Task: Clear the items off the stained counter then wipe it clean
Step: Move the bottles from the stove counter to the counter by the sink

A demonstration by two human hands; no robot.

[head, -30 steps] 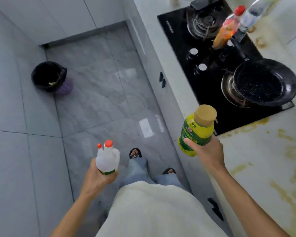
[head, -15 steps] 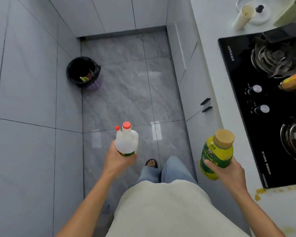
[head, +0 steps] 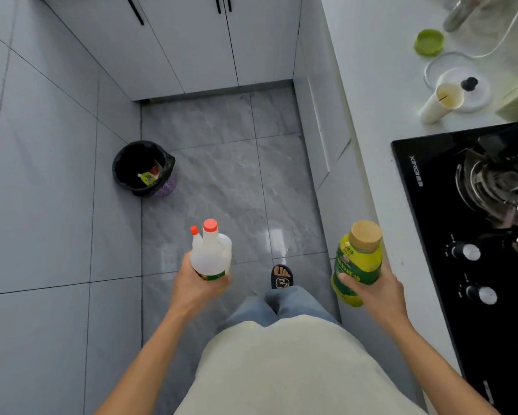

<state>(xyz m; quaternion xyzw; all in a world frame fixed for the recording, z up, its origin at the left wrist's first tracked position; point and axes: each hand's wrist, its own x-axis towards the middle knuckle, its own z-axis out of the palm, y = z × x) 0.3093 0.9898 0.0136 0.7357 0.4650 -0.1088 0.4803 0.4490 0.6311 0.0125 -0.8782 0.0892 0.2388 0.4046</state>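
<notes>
The person wore a loose pale cream top (head: 281,369), faded blue jeans (head: 281,304) and a black open-toed slipper (head: 281,278) at 12 o'clock; both forearms were bare.

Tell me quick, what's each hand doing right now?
Left hand: grips the white bottle with red caps around its base.
Right hand: holds the yellow-green bottle with the tan cap.

Bright, even, cool daylight fills the scene, with soft, faint shadows. A white glare patch shines on the glossy floor (head: 275,241), and the counter (head: 371,70) looks washed out. Wide-angle distortion bends the tile lines near the edges. Slight softness overall.
</notes>
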